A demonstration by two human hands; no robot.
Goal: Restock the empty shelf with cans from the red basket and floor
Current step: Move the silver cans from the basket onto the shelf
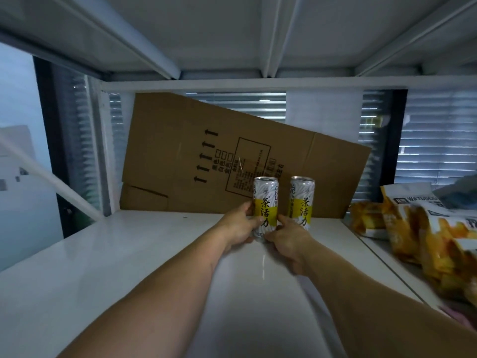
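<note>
Two tall white-and-yellow cans stand upright on the white shelf, close to its back. My left hand and my right hand both grip the left can near its base, one from each side. The right can stands free just to the right of it, a small gap apart, partly behind my right hand's fingers. The red basket and the floor are out of view.
A flattened brown cardboard box leans tilted against the shelf's back, right behind the cans. Orange snack bags fill the neighbouring shelf section on the right. Another shelf board hangs low overhead. A white upright stands at the back left.
</note>
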